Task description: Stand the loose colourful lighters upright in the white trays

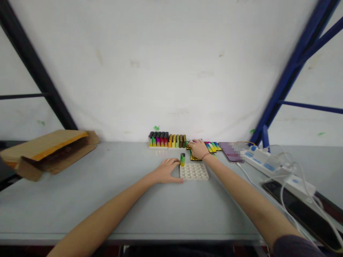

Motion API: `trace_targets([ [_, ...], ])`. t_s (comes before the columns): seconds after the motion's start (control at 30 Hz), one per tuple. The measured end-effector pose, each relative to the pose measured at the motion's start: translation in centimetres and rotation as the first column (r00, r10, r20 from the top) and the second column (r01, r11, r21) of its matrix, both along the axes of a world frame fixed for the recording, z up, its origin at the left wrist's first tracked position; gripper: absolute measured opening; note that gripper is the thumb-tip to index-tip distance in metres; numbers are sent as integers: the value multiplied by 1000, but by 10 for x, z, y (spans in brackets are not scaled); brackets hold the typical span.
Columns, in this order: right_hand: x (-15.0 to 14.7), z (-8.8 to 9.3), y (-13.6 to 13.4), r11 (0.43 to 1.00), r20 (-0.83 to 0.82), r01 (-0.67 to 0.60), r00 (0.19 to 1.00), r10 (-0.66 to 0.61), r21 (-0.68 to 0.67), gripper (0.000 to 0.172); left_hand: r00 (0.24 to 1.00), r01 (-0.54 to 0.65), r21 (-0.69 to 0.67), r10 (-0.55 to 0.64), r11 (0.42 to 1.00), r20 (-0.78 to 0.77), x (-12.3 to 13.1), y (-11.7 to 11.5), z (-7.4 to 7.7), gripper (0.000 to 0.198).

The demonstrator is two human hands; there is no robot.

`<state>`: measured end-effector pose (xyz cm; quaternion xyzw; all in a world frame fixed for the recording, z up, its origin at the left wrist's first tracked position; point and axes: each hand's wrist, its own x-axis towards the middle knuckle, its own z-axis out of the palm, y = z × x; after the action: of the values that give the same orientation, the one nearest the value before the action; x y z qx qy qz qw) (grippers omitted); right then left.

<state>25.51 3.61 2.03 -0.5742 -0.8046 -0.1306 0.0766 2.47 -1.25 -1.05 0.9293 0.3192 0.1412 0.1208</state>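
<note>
A white tray with rows of round holes lies flat on the table. My left hand grips its left edge, thumb at the near corner and fingers at the far one. In the tray's far left corner stands one green and yellow lighter. Farther back, my right hand reaches down into a pile of loose colourful lighters. Its fingers are bent, and what lies under the fingertips is hidden. Left of that hand, filled trays hold upright lighters with black tops and yellow and dark ones.
An opened brown cardboard box lies at the left. On the right are a purple phone, a white power strip with tangled white cables and a dark phone. A white wall stands behind the grey table.
</note>
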Motion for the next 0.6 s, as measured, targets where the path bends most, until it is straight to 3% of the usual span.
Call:
trace_targets([
  [0.2,0,-9,-18,995,-72,79,995,-75,55,35,1000,-5,6,5,1000,-10,0,-1,1,75],
  [0.37,1,-7,-24,986,-131,169,977,-167,1,27,1000,-6,5,6,1000,-1,0,0,-1,75],
  [0.53,-1,-3,-25,968,-141,245,958,-251,-60,37,1000,-1,4,1,1000,0,-1,1,-2,76],
  [0.6,-1,-3,-25,962,-127,249,957,-262,-109,34,1000,-2,4,2,1000,-2,-1,1,-2,75],
])
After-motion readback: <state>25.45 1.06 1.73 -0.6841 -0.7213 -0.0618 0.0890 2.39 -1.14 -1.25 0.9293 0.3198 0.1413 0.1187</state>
